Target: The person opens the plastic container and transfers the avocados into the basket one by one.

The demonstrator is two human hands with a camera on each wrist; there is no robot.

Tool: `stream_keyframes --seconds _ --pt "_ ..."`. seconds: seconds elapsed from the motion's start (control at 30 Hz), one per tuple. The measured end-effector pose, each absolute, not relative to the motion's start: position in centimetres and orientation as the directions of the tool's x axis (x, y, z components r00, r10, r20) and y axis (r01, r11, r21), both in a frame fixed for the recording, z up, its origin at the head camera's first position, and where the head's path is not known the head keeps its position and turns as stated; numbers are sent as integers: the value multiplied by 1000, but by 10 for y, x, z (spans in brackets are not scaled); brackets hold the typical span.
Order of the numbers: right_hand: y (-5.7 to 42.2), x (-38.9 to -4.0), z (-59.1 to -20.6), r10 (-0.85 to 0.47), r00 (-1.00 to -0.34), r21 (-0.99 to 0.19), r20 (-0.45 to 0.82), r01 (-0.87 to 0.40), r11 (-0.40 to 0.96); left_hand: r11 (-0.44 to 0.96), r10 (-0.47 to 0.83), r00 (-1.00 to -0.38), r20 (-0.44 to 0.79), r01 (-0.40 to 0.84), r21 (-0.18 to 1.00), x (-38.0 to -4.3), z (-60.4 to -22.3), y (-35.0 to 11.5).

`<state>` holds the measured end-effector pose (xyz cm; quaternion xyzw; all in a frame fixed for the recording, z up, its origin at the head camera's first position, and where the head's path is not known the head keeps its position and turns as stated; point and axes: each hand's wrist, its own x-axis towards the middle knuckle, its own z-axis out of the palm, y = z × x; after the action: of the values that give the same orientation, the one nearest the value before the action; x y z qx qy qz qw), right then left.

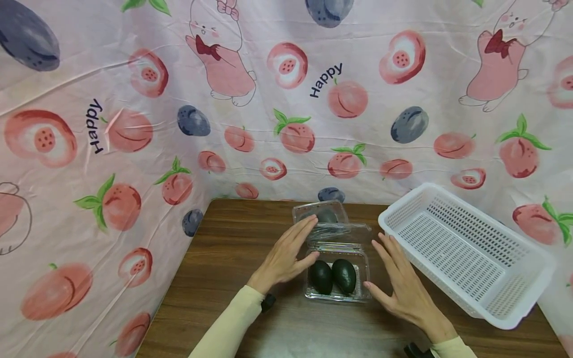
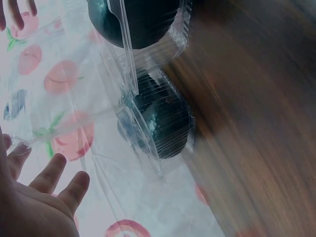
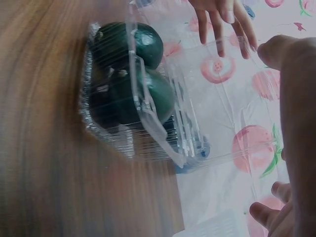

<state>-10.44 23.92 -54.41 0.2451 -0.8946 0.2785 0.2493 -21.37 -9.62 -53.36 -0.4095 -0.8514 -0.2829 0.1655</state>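
Two dark green avocados [image 1: 332,276] lie side by side in a clear plastic clamshell box [image 1: 338,298], whose lid [image 1: 338,230] is raised at the back. To the left of this box is my left hand [image 1: 282,256], fingers extended near the raised lid and thumb by the box's side. My right hand [image 1: 400,288] hovers at the box's right side, its fingers spread and holding nothing. Behind the lid sits a second clear box [image 1: 304,211] with a dark green avocado [image 2: 165,118] inside.
A white perforated plastic basket [image 1: 465,248] stands at the right, close beyond my right hand. The brown wooden table [image 1: 228,233] meets a hanging cloth [image 1: 250,144] printed with peaches at its back and left.
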Motion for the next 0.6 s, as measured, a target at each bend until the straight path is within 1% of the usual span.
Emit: stream_keyframes --seconds 0.13,0.33,0.6 --pt "239 -98 -550 -304 -762 -367 571 -569 736 512 610 -612 503 789 340 -217 -533 -96" --pt "235 -91 -560 -329 -737 -336 590 -595 730 522 618 -626 475 779 347 -224 -532 -94" --pt "228 -82 -570 -344 -750 -304 565 -577 758 535 604 -634 483 772 344 -232 -532 -91"
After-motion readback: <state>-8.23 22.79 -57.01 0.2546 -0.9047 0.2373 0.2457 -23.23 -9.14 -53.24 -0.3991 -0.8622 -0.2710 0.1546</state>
